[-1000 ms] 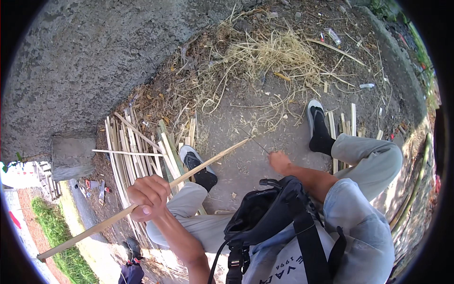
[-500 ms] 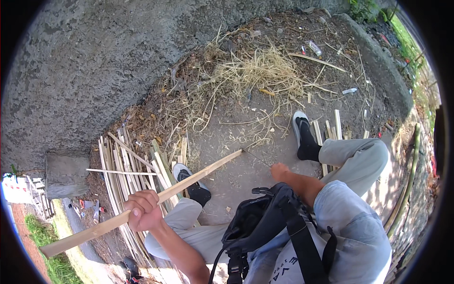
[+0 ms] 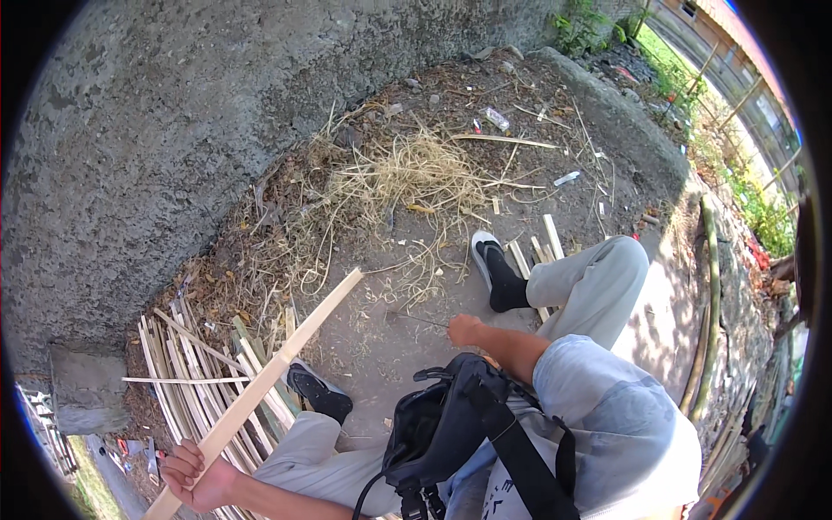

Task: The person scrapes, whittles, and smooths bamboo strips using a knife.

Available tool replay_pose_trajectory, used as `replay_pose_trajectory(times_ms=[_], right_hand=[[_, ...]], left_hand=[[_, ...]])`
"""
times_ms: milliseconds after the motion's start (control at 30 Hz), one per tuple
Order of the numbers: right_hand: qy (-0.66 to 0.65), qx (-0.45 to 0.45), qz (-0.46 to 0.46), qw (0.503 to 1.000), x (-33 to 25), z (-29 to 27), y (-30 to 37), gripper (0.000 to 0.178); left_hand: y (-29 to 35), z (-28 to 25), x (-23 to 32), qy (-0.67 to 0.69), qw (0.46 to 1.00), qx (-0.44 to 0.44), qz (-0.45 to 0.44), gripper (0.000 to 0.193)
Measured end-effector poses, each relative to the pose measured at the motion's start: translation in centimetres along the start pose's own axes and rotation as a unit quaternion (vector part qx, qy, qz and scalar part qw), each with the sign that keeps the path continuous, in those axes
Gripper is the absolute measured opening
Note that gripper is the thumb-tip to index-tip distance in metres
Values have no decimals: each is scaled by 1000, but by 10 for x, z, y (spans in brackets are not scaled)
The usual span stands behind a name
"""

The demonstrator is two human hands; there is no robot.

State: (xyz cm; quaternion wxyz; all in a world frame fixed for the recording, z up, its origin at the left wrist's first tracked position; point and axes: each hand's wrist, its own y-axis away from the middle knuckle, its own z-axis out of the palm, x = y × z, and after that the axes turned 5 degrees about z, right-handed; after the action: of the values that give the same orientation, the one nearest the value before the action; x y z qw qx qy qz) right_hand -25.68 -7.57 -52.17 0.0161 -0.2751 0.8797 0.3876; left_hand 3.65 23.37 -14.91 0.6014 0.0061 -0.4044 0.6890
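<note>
A long, flat, pale bamboo strip (image 3: 276,364) slants from the lower left edge up toward the middle of the ground. Near its lower end, my left hand (image 3: 199,477) is closed round it, low on the left. My right hand (image 3: 466,330) is closed in front of my right knee. From that fist a thin, dark knife blade (image 3: 420,319) points left; its handle is hidden in the fingers. Blade and strip are apart, with the strip's upper end left of and above the blade tip.
A stack of similar strips (image 3: 186,360) lies beside my left foot, and several more (image 3: 549,238) by my right. Curly shavings (image 3: 416,173) are heaped ahead, below a rough grey wall (image 3: 173,130). A black bag (image 3: 442,425) rests at my waist. Long poles (image 3: 711,303) lie at the right.
My left hand has pulled the bamboo strip down and left, away from the blade, tilting it more steeply. My right hand stays closed on the knife. The whole view has turned.
</note>
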Motion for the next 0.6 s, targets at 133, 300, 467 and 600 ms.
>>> replay_pose_trajectory(times_ms=[133, 300, 467, 600], right_hand=[[-4, -15, -3, 1000, 3, -1, 4, 32], [7, -56, 6, 998, 5, -4, 5, 29], [-25, -22, 7, 999, 2, 0, 3, 29], [-20, -16, 6, 1000, 7, 1, 3, 30]], left_hand=[[4, 11, -1, -27, 994, 101, 38, 40], [5, 6, -2, -50, 993, 95, 53, 40], [3, 5, -5, -44, 994, 89, 48, 39], [-3, -10, -5, -32, 997, 62, 39, 39]])
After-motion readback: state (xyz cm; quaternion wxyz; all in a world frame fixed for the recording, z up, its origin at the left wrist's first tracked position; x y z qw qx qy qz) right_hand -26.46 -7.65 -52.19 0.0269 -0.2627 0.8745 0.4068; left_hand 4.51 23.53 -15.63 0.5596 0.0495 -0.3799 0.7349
